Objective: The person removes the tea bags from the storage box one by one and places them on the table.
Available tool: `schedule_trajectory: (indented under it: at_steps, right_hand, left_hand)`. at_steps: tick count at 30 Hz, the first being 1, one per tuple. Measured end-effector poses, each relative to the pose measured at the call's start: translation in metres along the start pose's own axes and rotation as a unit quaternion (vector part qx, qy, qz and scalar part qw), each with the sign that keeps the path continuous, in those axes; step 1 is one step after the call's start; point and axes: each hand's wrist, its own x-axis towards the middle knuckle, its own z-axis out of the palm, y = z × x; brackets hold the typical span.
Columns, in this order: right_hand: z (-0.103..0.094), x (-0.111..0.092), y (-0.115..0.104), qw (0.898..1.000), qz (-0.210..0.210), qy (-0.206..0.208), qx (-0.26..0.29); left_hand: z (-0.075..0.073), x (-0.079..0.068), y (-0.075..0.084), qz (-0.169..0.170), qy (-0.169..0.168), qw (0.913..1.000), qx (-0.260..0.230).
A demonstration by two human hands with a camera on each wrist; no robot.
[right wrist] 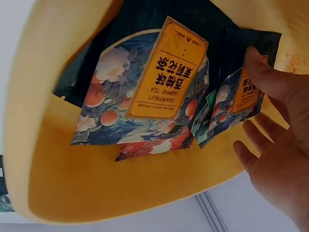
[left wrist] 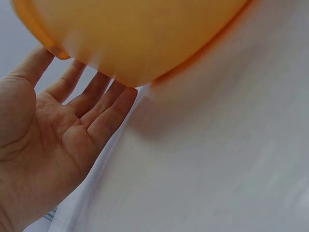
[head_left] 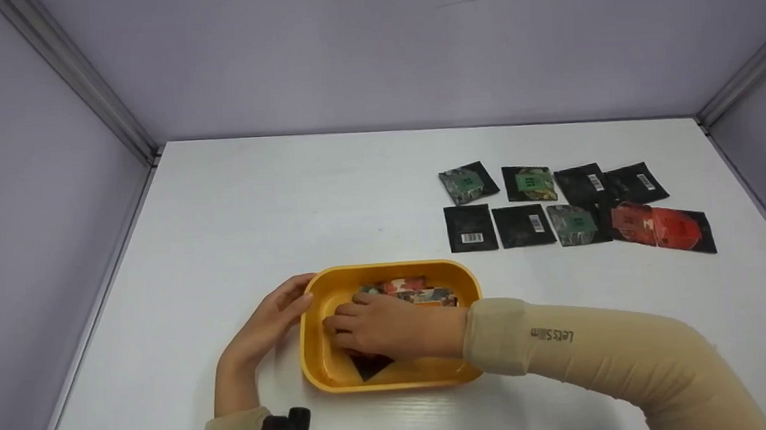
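Note:
A yellow plastic tray (head_left: 393, 386) stands near the table's front, with several tea packets (head_left: 421, 297) inside. My left hand (head_left: 267, 325) touches its left outer side, fingers nearly straight against the wall (left wrist: 125, 43). My right hand (head_left: 390, 324) reaches into the tray from the right. In the right wrist view its thumb lies on the face of a small dark tea packet (right wrist: 231, 96), and part of the hand passes behind it. Beside that packet lies a larger grapefruit jasmine tea packet (right wrist: 145, 92) with an orange label. A red packet (right wrist: 154, 147) shows beneath.
Several dark sachets lie in two rows at the back right, among them a green-labelled sachet (head_left: 529, 183), a barcoded sachet (head_left: 470, 226) and a red sachet (head_left: 680, 229). A black strap (head_left: 288, 421) is at the left sleeve. Grey walls (head_left: 374, 62) enclose the white table (head_left: 256, 203).

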Motion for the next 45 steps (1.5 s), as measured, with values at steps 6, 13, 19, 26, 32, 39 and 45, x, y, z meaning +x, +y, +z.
schedule_trajectory:
  at_steps: [6,13,19,26,32,39,45]
  right_hand:
    - [0.003,0.004,-0.001,1.000,0.000,-0.014,-0.016]
    - [0.003,0.005,-0.002,0.995,-0.001,0.005,-0.100]
    - [-0.003,0.004,-0.002,0.994,0.008,-0.013,-0.105]
    - [-0.020,-0.006,-0.003,0.999,0.046,0.017,0.018]
    - [-0.028,-0.020,-0.004,0.987,0.084,0.080,0.109]
    - [-0.033,-0.042,-0.004,0.971,0.112,0.147,0.148]
    - [-0.034,-0.060,-0.006,0.945,0.141,0.239,0.171]
  left_hand:
    - [0.000,0.000,0.000,-0.007,0.008,0.9999,-0.001]
    - [-0.002,0.000,-0.001,0.008,-0.009,0.9999,-0.006]
    - [0.000,0.001,-0.001,-0.002,0.000,1.0000,0.002]
    - [0.001,0.000,-0.001,-0.006,0.004,1.0000,0.004]
    - [0.000,0.000,0.000,0.002,-0.003,1.0000,0.000]
    - [0.000,-0.001,0.001,0.006,-0.003,1.0000,0.004]
    - [0.000,-0.002,0.002,0.005,-0.004,1.0000,0.001]
